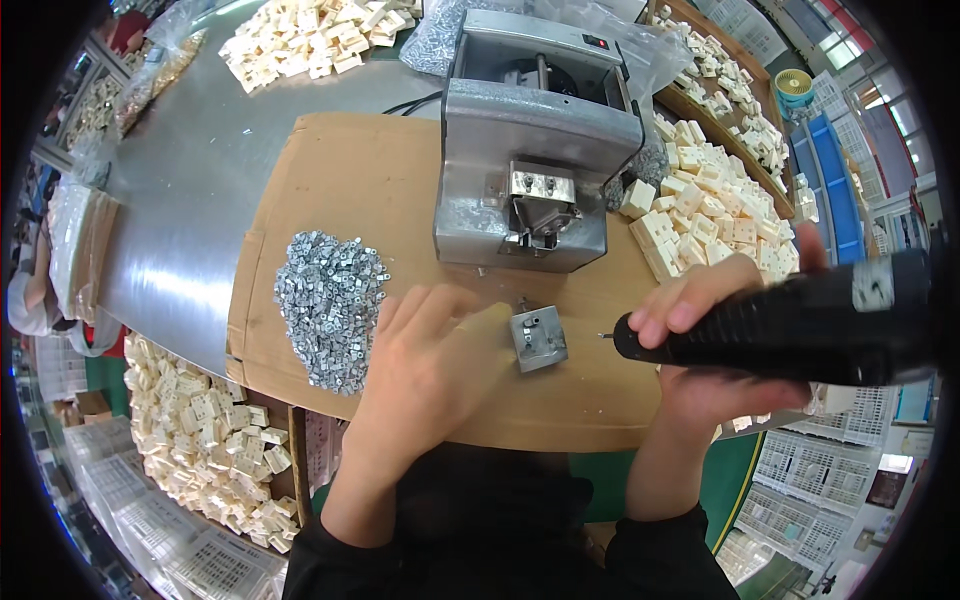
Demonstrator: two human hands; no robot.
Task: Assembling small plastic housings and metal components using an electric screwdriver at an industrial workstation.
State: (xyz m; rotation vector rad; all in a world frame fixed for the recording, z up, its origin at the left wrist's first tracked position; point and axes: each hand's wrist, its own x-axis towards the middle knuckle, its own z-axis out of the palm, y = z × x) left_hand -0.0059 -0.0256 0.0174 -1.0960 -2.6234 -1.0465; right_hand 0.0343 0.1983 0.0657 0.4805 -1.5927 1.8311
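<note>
My right hand [700,330] is wrapped round a black electric screwdriver [790,325]. The thin bit points left towards a small metal block fixture [540,338] on the cardboard, with a gap between them. Between that fixture and a heap of small grey metal clips [330,310] is my left hand [430,350], its back towards me. Its fingers look bent but are smeared by motion, and whatever they may hold is hidden. Beyond the fixture stands a grey metal screw feeder machine [540,170] with a bracketed outlet on its front.
Cardboard [300,180] covers part of the steel table [190,210]. Cream plastic parts [710,210] are heaped right of the machine, and more cream parts [310,35] lie at the back. A wooden-edged bin of cream parts [200,440] sits at lower left. A black cable [413,102] runs behind the machine.
</note>
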